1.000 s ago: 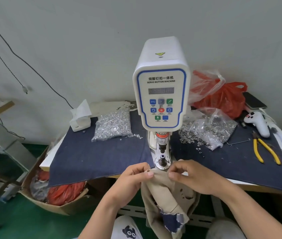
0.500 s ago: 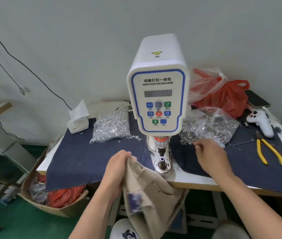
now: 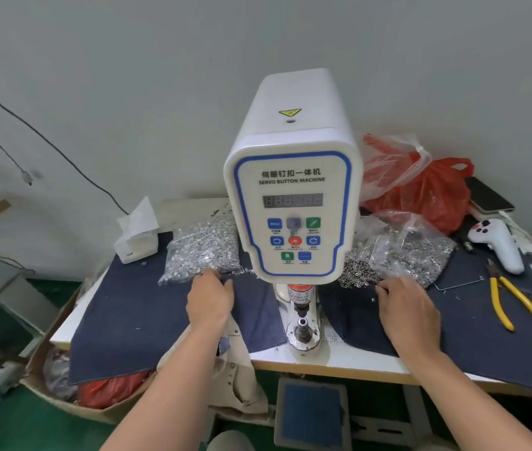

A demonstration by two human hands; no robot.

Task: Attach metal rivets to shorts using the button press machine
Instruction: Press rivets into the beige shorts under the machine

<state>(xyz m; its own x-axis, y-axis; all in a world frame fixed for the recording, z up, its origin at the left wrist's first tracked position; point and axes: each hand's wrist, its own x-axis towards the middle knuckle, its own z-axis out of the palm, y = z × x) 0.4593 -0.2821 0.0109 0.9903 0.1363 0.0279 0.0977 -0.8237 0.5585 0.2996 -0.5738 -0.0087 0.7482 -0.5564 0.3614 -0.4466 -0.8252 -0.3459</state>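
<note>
The white servo button machine (image 3: pixel 290 206) stands mid-table, with its lower die (image 3: pixel 302 333) bare. The beige shorts (image 3: pixel 240 375) hang over the table's front edge under my left forearm, and neither hand holds them. My left hand (image 3: pixel 210 299) lies on the denim cloth with its fingertips at the mouth of the clear bag of silver rivets (image 3: pixel 203 252). My right hand (image 3: pixel 408 309) reaches to the loose ring-shaped metal caps (image 3: pixel 357 271) spilling from a second clear bag (image 3: pixel 411 249). Its fingers touch the edge of the pile. I cannot see any rivet between the fingers of either hand.
Dark denim cloth (image 3: pixel 134 314) covers the table. Yellow pliers (image 3: pixel 515 307), a white handheld controller (image 3: pixel 498 245), a phone (image 3: pixel 489 198) and red plastic bags (image 3: pixel 433 190) lie at the right. A tissue box (image 3: pixel 136 236) sits back left. A cardboard box (image 3: pixel 63 385) stands on the floor, with a foot pedal (image 3: pixel 312 415) below the table.
Both hands let go of the shorts, which now hang at the table edge. My left hand moved forward to the rivet bag and my right hand to the loose caps.
</note>
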